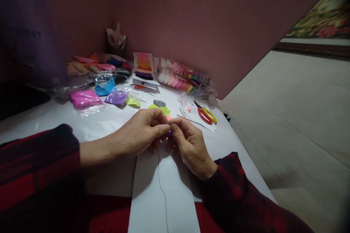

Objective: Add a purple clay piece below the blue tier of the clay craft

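My left hand (144, 129) and my right hand (188, 142) meet over a white sheet of paper (177, 204), thumbs and forefingers pinched together. Between the fingertips a bit of purple clay (169, 132) shows; most of it is hidden by the fingers. Just beyond them on the paper lie patches of textured clay: a grey patch (159, 103), a lime-green patch (161, 109) and a coral-pink patch (168, 117), partly covered by my hands. A thin dark line (161, 185) runs down the sheet towards me; I cannot tell whether it is drawn or a thread.
Bags of pink clay (85, 99), purple clay (116, 97), blue clay (105, 87) and yellow-green clay (133, 102) lie at the left. Red-and-yellow scissors (207, 115) rest at the right. Behind are a colour picture (143, 66) and a large clay pack (183, 76) near the wall.
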Demonstrator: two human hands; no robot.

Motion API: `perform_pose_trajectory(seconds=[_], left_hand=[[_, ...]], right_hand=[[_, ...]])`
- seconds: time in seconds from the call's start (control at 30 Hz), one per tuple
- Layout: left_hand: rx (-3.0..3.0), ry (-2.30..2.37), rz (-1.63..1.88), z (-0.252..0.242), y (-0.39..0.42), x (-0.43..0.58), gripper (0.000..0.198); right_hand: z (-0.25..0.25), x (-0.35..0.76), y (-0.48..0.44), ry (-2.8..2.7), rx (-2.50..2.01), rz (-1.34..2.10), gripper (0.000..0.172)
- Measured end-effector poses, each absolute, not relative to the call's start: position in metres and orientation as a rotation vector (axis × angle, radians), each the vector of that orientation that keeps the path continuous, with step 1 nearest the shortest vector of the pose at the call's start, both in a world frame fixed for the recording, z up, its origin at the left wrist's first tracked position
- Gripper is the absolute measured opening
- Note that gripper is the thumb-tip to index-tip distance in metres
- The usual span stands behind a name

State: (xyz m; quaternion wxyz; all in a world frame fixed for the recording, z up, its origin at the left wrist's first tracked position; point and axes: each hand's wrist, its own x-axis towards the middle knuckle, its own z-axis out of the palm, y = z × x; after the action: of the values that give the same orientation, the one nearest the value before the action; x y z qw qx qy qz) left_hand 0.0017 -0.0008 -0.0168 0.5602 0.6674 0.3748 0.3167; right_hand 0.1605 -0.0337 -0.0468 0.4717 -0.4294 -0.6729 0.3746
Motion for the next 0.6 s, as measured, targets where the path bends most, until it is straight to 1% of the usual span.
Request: perform_pose_trajectory(seconds=[0.6], left_hand=[[1.545,0.891,0.735,-0.0154,-0.0024,0.0018,0.011]], right_hand=[[-0.0461,0.1605,-0.0337,-1.706,-1.076,0.861,0.015]])
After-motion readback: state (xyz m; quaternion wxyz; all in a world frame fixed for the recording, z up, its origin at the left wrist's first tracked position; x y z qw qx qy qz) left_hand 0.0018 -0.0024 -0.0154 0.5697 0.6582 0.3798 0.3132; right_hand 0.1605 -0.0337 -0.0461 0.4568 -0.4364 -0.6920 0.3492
